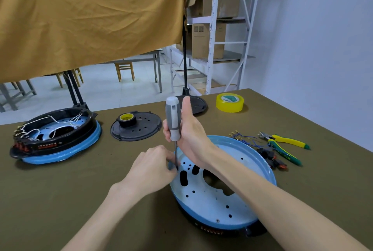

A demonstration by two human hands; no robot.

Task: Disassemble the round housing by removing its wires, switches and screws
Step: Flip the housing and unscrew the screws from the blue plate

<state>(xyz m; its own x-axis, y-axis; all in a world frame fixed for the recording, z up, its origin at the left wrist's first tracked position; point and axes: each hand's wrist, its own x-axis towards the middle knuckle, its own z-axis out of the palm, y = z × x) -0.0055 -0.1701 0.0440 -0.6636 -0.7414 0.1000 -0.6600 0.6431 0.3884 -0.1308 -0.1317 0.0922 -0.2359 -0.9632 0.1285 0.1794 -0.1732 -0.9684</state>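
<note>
Your right hand (pixel 189 129) grips the grey screwdriver (pixel 173 121) upright, its shaft running down to the left rim of the round housing (pixel 222 182), which lies on the counter (pixel 80 180) just in front of you. Your left hand (pixel 155 166) pinches at the tip there, fingers curled; what they hold is hidden. Your right forearm crosses the housing's middle. Beside its far right edge lie loose wires (pixel 244 138), switches (pixel 272 160) and yellow-handled pliers (pixel 286 141). A second housing (pixel 54 137), still wired, sits far left, with a black lid (pixel 139 127) and yellow tape (pixel 230 102) beyond.
</note>
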